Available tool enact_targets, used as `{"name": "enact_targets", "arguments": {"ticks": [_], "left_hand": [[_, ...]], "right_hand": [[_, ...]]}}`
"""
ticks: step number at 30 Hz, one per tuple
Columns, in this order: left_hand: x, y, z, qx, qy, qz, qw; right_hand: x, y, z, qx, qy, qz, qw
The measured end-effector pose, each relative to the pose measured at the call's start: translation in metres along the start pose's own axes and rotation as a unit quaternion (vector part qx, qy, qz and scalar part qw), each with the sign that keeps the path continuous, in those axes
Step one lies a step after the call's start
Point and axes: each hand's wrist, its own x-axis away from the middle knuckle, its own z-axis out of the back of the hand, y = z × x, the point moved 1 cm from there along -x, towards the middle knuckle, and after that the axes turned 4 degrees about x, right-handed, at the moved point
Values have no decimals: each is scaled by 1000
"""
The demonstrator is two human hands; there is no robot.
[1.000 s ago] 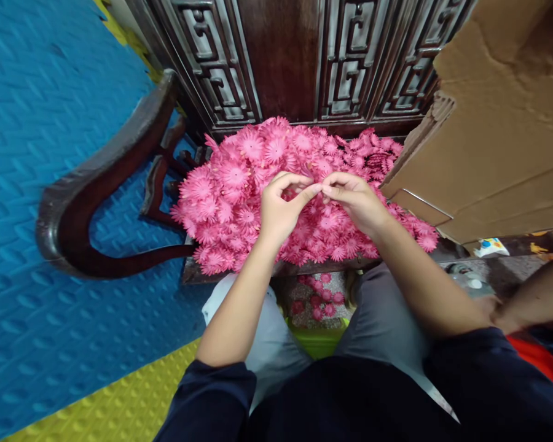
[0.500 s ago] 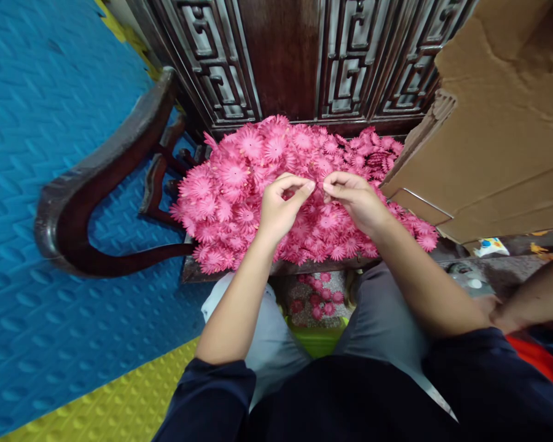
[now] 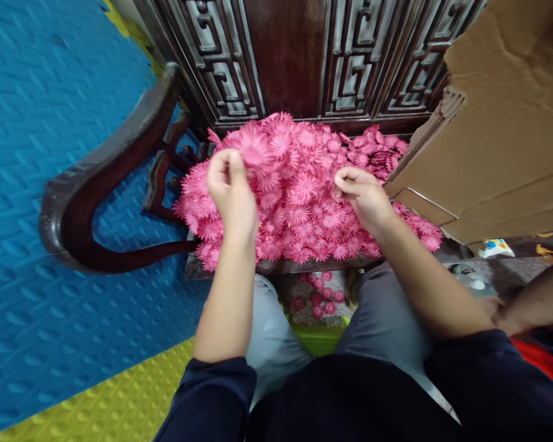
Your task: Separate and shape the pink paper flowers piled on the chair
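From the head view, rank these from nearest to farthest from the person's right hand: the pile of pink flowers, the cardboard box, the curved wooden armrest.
1. pile of pink flowers: directly under the right hand, touching it.
2. cardboard box: just to its right.
3. curved wooden armrest: far left, beyond the left hand.

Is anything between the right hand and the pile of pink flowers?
Nothing visible. The right hand rests right on the pile of pink flowers, fingers pinched. The left hand holds one pink flower above the pile.

Dark navy sleeves, grey trousers, bare forearms.
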Motion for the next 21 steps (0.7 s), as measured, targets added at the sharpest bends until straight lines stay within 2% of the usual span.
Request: {"name": "enact_targets", "arguments": {"ticks": [3,5,7,9,15,19,21], "left_hand": [[-15,-1,18,-109,109,-86,984],[-19,-1,24,-214,121,-94,965],[-19,0,24,-303,79,-83,946],[-15,-1,20,-337,25,-73,938],[11,2,-3,-242,-43,-66,967],[36,13,-25,-233,-157,-81,956],[45,15,-34,-223,-196,-71,952]], "right_hand": [[-6,2,9,-1,54,-12,998],[-8,3,12,-1,63,-19,998],[-7,5,10,2,57,-36,998],[-4,7,6,5,46,-55,997],[1,7,-3,8,28,-62,998],[3,3,-4,0,-6,-50,999],[5,0,-5,-8,-30,-33,999]]}}
